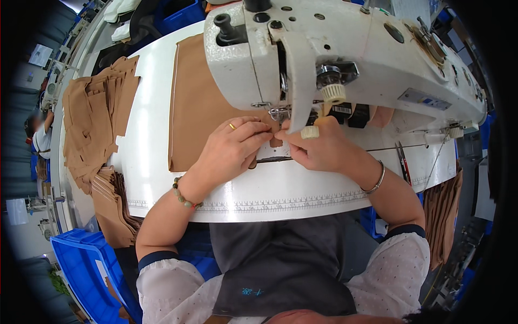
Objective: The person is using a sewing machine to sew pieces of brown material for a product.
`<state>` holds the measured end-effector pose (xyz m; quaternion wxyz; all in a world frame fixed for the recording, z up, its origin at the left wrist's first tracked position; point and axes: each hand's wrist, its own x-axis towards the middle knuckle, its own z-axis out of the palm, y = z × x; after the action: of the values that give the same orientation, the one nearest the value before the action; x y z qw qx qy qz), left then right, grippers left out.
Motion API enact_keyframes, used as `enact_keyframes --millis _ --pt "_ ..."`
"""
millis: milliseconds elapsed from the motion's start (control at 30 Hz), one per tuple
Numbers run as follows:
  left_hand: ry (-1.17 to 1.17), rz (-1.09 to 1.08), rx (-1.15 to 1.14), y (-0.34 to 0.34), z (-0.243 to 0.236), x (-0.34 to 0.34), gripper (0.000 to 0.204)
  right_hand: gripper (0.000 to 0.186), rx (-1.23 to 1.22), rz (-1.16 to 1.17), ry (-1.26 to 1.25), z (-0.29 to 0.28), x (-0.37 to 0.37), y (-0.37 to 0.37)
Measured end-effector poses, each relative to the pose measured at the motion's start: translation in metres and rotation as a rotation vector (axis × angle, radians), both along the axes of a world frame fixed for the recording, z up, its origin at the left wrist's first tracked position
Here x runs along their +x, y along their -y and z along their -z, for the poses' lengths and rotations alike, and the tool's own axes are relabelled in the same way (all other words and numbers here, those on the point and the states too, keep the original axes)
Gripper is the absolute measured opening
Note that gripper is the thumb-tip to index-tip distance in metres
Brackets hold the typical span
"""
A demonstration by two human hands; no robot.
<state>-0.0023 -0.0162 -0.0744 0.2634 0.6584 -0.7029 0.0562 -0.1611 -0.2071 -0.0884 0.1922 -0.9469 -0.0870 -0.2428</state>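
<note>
A white sewing machine (237,75) stands over the white table, its presser foot (280,113) low between my hands. Just left of the foot, my left hand (232,146) is closed, fingertips together on the edge of a brown fabric panel (189,102) that lies flat. My right hand (324,146) pinches at a small brown fabric piece (276,142) in front of the needle area, its thumb and forefinger almost meeting my left fingertips. My fingers partly hide the fabric there, and the needle tip cannot be made out.
Stacked brown fabric pieces (97,113) lie at the left, with more hanging over the edge (110,200). Red-and-black scissors or snips (403,162) lie right. A printed ruler (270,205) runs along the front edge. Blue bins (86,259) stand lower left; a person (42,135) sits far left.
</note>
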Motion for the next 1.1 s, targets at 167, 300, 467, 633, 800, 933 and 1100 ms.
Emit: enact_keyframes --millis 167,300,467,633,800,933,1100 --pt "-0.029 -0.027 0.048 -0.005 0.003 0.0 0.036 0.018 0.092 -0.08 -0.077 -0.008 -0.001 -0.002" --pt "0.0 -0.011 0.058 -0.008 0.002 0.001 0.038 0.018 0.064 -0.103 -0.148 -0.007 -0.004 -0.001" --pt "0.031 -0.003 0.045 -0.003 -0.001 0.005 0.038 0.017 -0.014 -0.049 -0.15 -0.004 -0.002 -0.001" --pt "0.083 0.035 -0.034 0.006 0.004 0.021 0.041 0.025 -0.039 -0.015 -0.09 0.003 0.005 -0.001" --pt "0.063 -0.011 0.014 0.015 0.008 0.028 0.04 0.037 -0.08 0.007 -0.077 0.011 0.007 0.005" --pt "0.119 -0.06 -0.006 0.022 0.008 0.038 0.037 0.035 -0.109 0.045 0.017 0.014 0.011 0.001" --pt "0.119 -0.106 -0.024 0.024 0.007 0.04 0.037 0.027 -0.108 0.039 0.024 0.012 0.011 0.001"
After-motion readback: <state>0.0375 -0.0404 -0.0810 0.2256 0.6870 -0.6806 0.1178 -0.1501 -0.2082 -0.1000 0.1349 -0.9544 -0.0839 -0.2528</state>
